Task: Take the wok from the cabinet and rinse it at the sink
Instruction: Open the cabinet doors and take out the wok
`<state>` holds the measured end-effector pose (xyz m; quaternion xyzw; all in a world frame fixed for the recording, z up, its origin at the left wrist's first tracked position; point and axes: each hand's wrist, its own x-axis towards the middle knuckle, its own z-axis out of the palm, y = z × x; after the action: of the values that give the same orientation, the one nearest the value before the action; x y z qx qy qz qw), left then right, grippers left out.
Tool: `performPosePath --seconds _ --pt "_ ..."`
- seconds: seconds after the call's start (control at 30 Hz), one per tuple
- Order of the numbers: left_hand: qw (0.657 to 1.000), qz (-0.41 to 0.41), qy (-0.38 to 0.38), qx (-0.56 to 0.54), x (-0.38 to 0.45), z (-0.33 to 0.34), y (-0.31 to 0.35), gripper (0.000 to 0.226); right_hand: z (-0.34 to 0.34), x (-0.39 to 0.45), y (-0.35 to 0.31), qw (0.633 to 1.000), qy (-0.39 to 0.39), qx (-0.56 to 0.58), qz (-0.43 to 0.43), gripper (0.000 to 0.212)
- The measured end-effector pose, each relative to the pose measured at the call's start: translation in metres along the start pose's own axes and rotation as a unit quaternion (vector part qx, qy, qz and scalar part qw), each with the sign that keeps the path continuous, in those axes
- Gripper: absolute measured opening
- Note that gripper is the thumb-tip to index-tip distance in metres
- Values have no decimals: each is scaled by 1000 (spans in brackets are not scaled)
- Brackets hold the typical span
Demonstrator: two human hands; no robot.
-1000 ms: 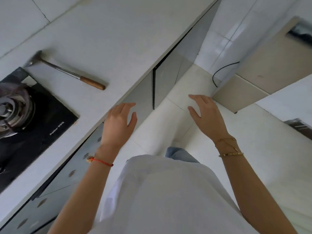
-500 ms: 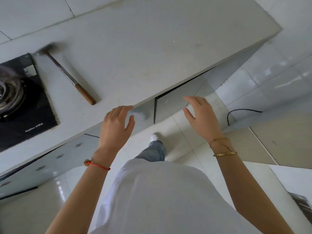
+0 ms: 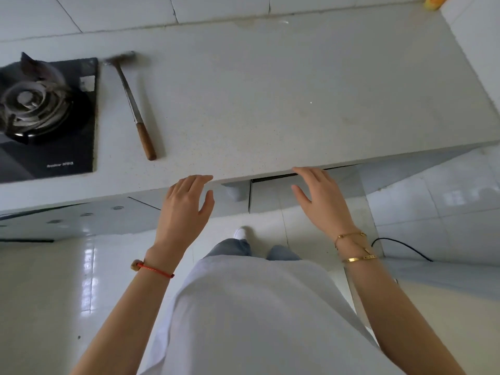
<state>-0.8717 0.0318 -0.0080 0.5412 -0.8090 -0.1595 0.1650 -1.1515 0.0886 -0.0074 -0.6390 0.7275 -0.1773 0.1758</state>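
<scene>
Both my hands, left (image 3: 184, 212) and right (image 3: 322, 201), hover empty, fingers relaxed, at the desk (image 3: 270, 104) edge above the cabinet door (image 3: 273, 196).

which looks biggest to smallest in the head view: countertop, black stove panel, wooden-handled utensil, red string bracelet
1. countertop, by far the largest
2. black stove panel, though cut off at the left edge
3. wooden-handled utensil
4. red string bracelet, smallest, even though it sits nearer the camera

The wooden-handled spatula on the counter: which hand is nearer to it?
Left. The left hand hovers at the counter edge just below and right of the spatula; the right hand is further right, in front of the cabinet door.
</scene>
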Motion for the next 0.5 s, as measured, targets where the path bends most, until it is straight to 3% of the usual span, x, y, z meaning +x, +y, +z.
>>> performPosePath --seconds 0.27,0.5 --pt "994 -96 53 20 -46 30 58 27 -22 -6 41 990 -95 -23 -98 38" --pt "988 -134 67 26 -78 43 91 29 -27 -22 59 985 -116 -22 -126 38"
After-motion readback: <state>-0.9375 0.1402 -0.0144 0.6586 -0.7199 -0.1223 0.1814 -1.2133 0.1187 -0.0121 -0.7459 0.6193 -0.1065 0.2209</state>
